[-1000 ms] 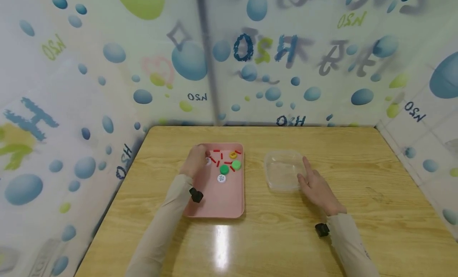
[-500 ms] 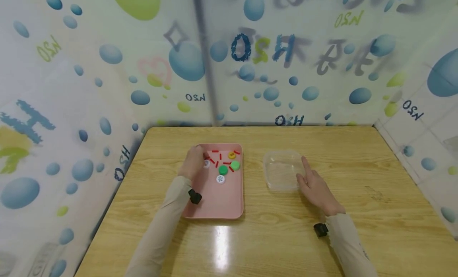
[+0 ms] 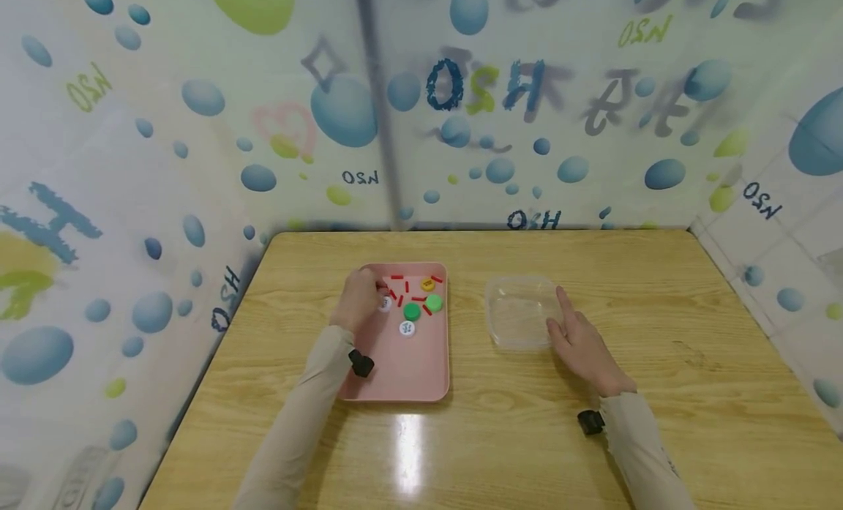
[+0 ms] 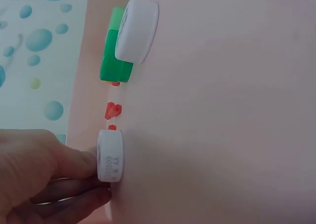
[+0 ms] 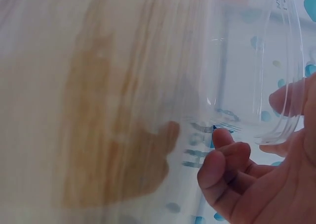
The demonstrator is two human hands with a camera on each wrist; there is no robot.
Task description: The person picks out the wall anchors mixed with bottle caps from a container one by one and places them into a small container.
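My left hand [image 3: 358, 298] reaches into the pink tray [image 3: 395, 382] at its upper left, fingers bent and fingertips close to a white cap [image 4: 110, 156]. That cap hides the fingertips in the left wrist view, so whether they pinch one of the short red sticks [image 3: 418, 299] cannot be told. Several sticks lie around the caps: dark green [image 3: 411, 312], light green [image 3: 434, 303], yellow [image 3: 427, 284] and a second white cap [image 3: 407, 328]. My right hand [image 3: 588, 349] holds the right side of a clear plastic container [image 5: 237, 61], thumb and index finger spread around its corner.
The wooden table [image 3: 500, 437] carries the tray and the container side by side with a gap between them. A patterned curtain wall [image 3: 461, 188] rises behind the table's far edge, and more panels stand at both sides. Both wrists wear small black cameras.
The white cap beside my left fingertips has shifted slightly toward me in the tray. My left fingers moved a little among the sticks. The right hand and container stay in place.
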